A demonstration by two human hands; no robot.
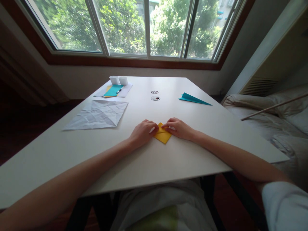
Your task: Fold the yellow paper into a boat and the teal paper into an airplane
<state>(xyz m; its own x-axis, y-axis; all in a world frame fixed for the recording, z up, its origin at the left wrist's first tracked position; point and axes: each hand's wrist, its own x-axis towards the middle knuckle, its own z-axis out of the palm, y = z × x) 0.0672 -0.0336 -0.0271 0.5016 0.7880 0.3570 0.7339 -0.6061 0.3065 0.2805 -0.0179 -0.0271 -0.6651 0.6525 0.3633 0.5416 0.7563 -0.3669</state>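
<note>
A small folded piece of yellow origami paper [164, 138] lies on the white table, one corner pointing toward me. A crease or flap edge runs across its middle. My left hand [144, 131] pinches its left side, fingers curled together at the upper edge. On the opposite side my right hand [179, 127] has its fingertips closed on the paper's upper right part. Both wrists are low over the tabletop. The fingertips hide the paper's left and right corners in part.
On the white table [144, 166], a creased white sheet [98, 114] lies to the left. Behind it are teal paper [113, 90], yellow sheets, a pen [119, 90] and two small white containers [118, 80]. A teal paper plane [194, 98] rests at the right.
</note>
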